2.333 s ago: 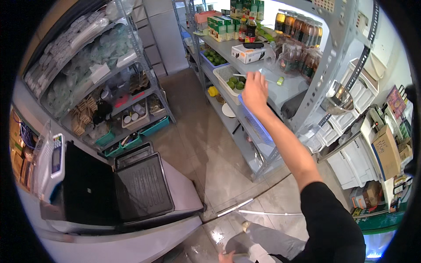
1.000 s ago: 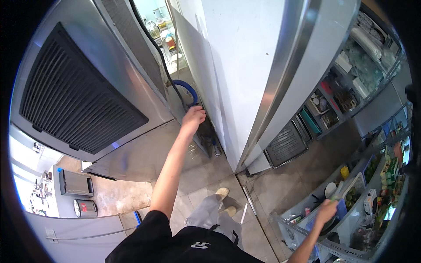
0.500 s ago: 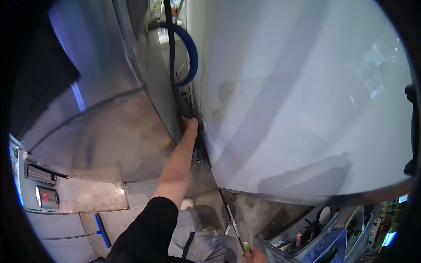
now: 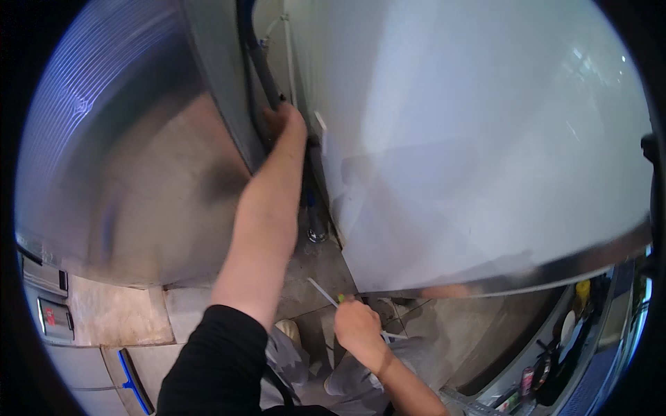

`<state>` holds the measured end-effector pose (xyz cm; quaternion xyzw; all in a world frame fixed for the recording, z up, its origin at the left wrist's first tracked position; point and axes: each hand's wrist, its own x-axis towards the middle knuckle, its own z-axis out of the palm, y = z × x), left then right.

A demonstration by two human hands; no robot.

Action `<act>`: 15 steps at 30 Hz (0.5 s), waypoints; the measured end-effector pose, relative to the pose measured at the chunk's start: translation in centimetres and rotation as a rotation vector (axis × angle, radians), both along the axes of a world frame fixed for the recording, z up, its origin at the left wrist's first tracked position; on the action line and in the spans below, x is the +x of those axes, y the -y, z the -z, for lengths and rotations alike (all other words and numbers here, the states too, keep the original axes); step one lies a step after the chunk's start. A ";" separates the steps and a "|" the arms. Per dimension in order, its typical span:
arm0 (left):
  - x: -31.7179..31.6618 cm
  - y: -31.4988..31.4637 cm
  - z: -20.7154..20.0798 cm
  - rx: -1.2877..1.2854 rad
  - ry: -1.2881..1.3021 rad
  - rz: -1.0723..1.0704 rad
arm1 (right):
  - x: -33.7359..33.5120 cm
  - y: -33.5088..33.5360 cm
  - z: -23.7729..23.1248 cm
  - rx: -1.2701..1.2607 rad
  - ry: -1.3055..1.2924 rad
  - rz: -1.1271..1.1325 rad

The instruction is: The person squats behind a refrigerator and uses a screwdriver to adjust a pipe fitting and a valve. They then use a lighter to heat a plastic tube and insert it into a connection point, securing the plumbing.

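Well, right hand (image 4: 360, 326) above tiled floor (image 4: 479, 331)

A thin pale strip (image 4: 322, 291), green at its near end, is held slanting far-left; a dark hose (image 4: 263, 75) is seen beyond.

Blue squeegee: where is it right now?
In the head view, the blue squeegee is at the lower left, just left of the person's black left sleeve.
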<state>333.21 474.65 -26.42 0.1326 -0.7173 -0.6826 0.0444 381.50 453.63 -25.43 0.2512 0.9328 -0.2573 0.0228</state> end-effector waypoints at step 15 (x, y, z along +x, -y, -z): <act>-6.1 1.7 -4.3 -0.612 -0.492 0.288 | 5.4 0.7 -1.1 -0.156 0.150 -0.076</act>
